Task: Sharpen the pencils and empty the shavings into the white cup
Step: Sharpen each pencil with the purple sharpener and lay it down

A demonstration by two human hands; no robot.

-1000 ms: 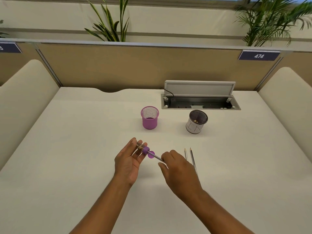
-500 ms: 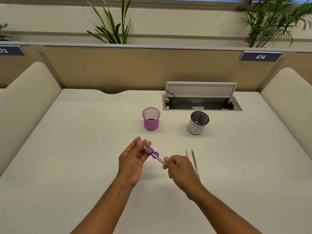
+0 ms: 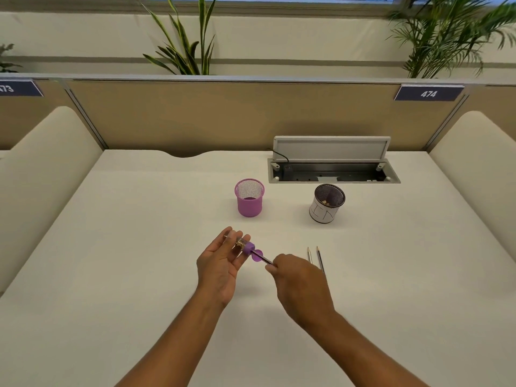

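Pencil (image 3: 266,259) mostly hidden: tip inside sharpener (image 3: 248,248), rear end under right hand (image 3: 300,283), fingers curled, pinching it. Left hand (image 3: 222,265) fingers nearly straight, pinching sharpener at fingertips; clear barrel's contents hard to make out. Two spare pencils (image 3: 320,258) on pale worktop (image 3: 125,247) just right of right hand, near ends hidden behind it. White cup (image 3: 325,212) farther right, bits inside unclear; purple cup (image 3: 249,203) left of it. Open cable hatch (image 3: 332,148), beige partition (image 3: 195,115), plants (image 3: 187,46) beyond.
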